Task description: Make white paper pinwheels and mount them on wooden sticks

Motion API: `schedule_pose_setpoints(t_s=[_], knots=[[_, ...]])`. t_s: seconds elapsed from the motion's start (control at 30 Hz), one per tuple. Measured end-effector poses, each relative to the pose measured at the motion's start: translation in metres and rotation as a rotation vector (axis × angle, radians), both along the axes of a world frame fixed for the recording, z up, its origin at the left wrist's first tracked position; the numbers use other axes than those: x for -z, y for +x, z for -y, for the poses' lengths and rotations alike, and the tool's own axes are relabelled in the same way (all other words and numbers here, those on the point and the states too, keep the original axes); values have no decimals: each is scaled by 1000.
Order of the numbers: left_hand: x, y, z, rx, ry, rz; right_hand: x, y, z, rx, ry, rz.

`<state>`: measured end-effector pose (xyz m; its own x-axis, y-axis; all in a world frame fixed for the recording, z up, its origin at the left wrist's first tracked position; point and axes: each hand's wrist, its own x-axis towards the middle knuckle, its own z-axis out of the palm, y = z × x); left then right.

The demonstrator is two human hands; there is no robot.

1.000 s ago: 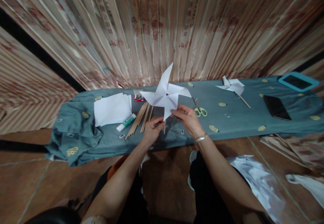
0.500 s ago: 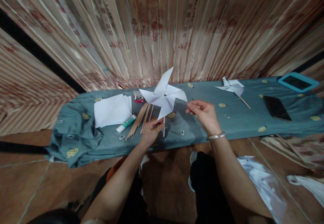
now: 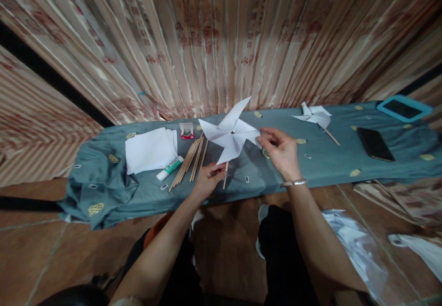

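A white paper pinwheel [image 3: 232, 143] with a small metal pin at its centre stands held up over the cloth. Its thin wooden stick [image 3: 225, 179] is pinched near the upper part by my left hand [image 3: 208, 181], fingers closed. My right hand [image 3: 281, 153], with a bracelet at the wrist, is at the tip of the right blade, thumb and forefinger closed about its edge. Left of the pinwheel lie several loose wooden sticks [image 3: 186, 164], a small red box of metal pins [image 3: 187, 131], a glue stick [image 3: 170, 167] and a stack of white paper [image 3: 151, 151].
A second paper pinwheel [image 3: 316, 114] lies on the green cloth [image 3: 331, 167] at the right. Beyond it are a black phone [image 3: 375, 144] and a blue-framed tablet [image 3: 404, 108]. A curtain [image 3: 214, 43] hangs behind; a plastic bag [image 3: 355, 241] lies on the floor.
The pinwheel has turned and shifted slightly right. My right hand has come from just beside the blade to its tip. The left hand keeps its hold on the stick.
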<state>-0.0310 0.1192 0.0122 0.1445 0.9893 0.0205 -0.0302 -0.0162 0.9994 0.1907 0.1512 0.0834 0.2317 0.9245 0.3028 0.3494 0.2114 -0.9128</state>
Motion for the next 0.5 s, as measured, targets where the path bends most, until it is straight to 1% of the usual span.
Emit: schedule_pose_setpoints(t_s=[0.13,0.3,0.5], knots=[[0,1,-1,-9,-17,26,0,-6,2,-54,-23,-118],[-1,2,-3,-32,27,23,-4,-17,5,-90,-56,-250],[-2,1,-4,-64,54,24,-6,-29,10,-166,-129,-375]])
